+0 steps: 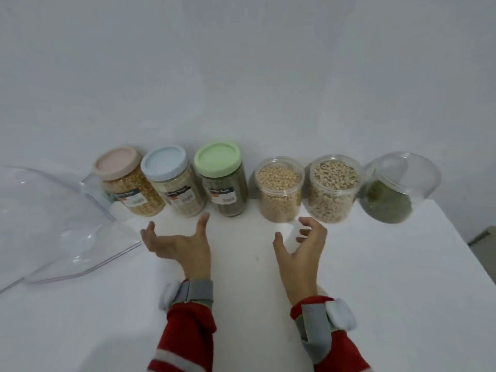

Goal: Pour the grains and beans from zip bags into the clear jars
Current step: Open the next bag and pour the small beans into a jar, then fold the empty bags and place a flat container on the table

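Note:
Three open clear jars stand at the back right of the white table (375, 277): one with pale round beans (279, 190), one with speckled beans (332, 187), one with dark green grains (394, 189). Left of them stand three lidded jars: pink lid (128, 181), blue lid (174, 181), green lid (222, 181), each filled. Empty clear zip bags (61, 226) lie at the left. My left hand (179, 245) and my right hand (300, 248) hover over the table in front of the jars, palms facing each other, fingers spread and relaxed, holding nothing.
A plain white wall runs right behind the jar row. The table's right edge drops off near the green-grain jar, with floor visible beyond (483, 237). Red sleeves with grey wrist straps cover both forearms.

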`<control>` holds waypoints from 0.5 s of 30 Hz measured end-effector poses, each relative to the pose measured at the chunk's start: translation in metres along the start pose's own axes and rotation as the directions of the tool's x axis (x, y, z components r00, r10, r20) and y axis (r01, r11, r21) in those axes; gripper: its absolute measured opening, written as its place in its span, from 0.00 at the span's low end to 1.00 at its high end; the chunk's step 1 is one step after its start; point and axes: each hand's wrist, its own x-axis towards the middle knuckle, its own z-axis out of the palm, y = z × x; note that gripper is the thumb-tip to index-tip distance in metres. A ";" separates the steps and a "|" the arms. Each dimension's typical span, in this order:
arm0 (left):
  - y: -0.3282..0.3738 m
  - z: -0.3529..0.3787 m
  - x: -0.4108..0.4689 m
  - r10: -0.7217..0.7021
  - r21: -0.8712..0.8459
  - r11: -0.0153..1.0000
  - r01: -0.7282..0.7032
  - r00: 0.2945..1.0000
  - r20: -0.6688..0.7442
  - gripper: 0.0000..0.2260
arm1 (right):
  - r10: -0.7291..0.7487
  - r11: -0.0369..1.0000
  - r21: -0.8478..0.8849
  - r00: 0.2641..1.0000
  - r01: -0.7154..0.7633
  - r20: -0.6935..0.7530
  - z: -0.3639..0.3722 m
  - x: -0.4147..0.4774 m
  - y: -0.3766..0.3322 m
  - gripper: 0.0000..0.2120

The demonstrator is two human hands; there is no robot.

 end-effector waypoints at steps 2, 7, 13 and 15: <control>-0.010 -0.017 0.038 -0.041 0.020 0.999 0.038 0.991 0.126 0.51 | 0.014 0.996 0.081 0.987 -0.027 0.161 0.037 -0.006 -0.014 0.25; -0.017 -0.024 0.082 0.088 0.036 0.994 -0.104 0.949 0.303 0.31 | 0.138 0.971 0.159 0.961 -0.179 0.240 0.109 -0.003 -0.025 0.28; -0.020 -0.016 0.085 0.125 0.010 0.990 -0.140 0.915 0.384 0.21 | 0.156 0.978 0.127 0.986 -0.163 0.062 0.132 0.006 -0.025 0.28; -0.014 -0.024 0.086 0.120 0.003 0.991 -0.131 0.914 0.389 0.22 | 0.186 0.977 0.112 0.982 -0.183 -0.017 0.145 -0.008 -0.032 0.28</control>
